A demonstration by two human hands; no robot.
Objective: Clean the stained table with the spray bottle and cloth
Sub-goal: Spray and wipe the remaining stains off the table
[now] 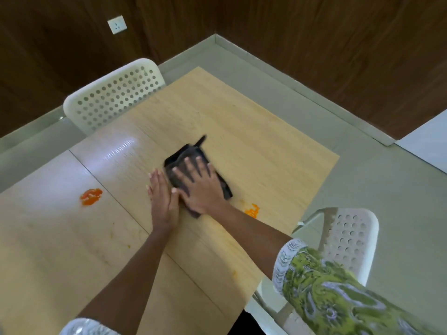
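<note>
A dark grey cloth [186,155] lies folded on the light wooden table [254,141]. My right hand [200,187] presses flat on top of it, fingers spread. My left hand [162,201] lies flat on the table right beside the cloth's left edge, fingers together, touching the right thumb. An orange stain [91,197] marks the table to the left. A smaller orange stain [252,210] sits just right of my right wrist. Faint orange specks dot the near part of the table. No spray bottle is in view.
A white perforated chair [113,95] stands at the table's far left side. Another white chair [348,240] stands at the right edge, near my right elbow. Dark wood walls with a socket [117,24] meet in the corner behind. The grey floor [362,189] lies around the table.
</note>
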